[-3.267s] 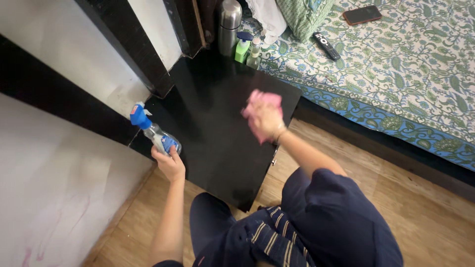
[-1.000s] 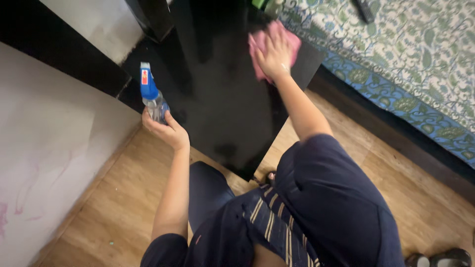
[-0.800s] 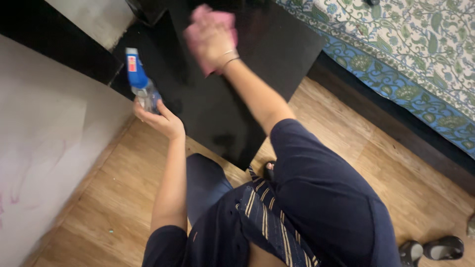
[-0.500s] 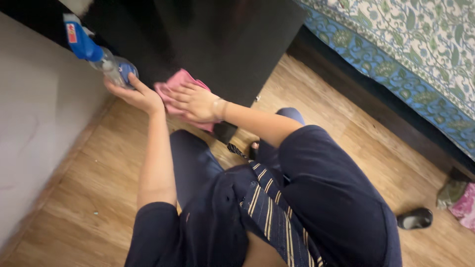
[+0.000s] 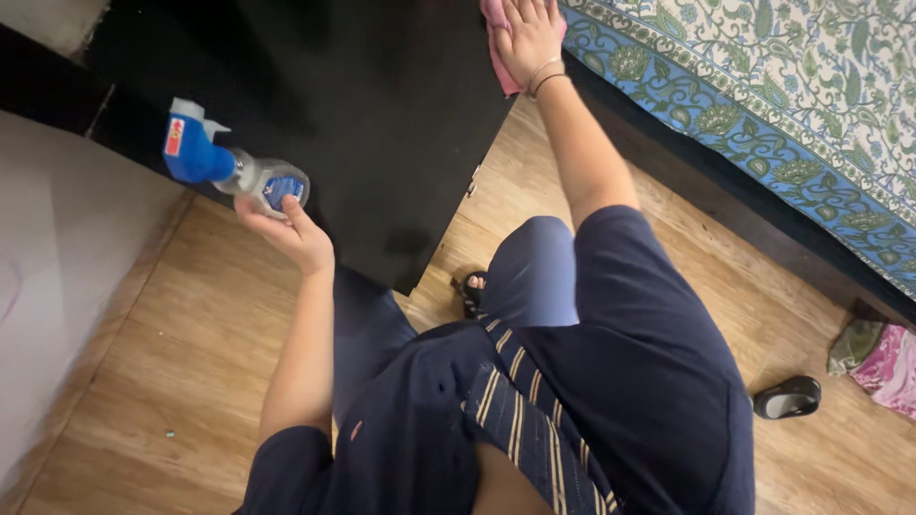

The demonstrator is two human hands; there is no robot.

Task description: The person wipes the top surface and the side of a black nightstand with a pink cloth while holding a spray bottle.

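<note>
Leftmost, pale wall panel (image 5: 57, 286) beside wood floor (image 5: 172, 381). Next, spray bottle (image 5: 234, 172): blue trigger head, clear body, blue label, tilted with the nozzle toward the left, held over the near left edge of the black surface (image 5: 382, 124). Left hand (image 5: 291, 229): grip closed around the bottle's base, palm up, forearm running down to a dark sleeve. Centre, black surface: glossy, bare where visible, its near corner above the floor. Upper centre, pink cloth (image 5: 498, 48): pressed flat at the far right edge of the surface, partly cut off by the frame top. Right hand (image 5: 528, 33): fingers spread flat on the cloth, pressing rather than clasping; bangles at the wrist. Right, bed (image 5: 763, 86) with a floral blue-green cover. Far right, black shoe (image 5: 787, 398) on the floor.
</note>
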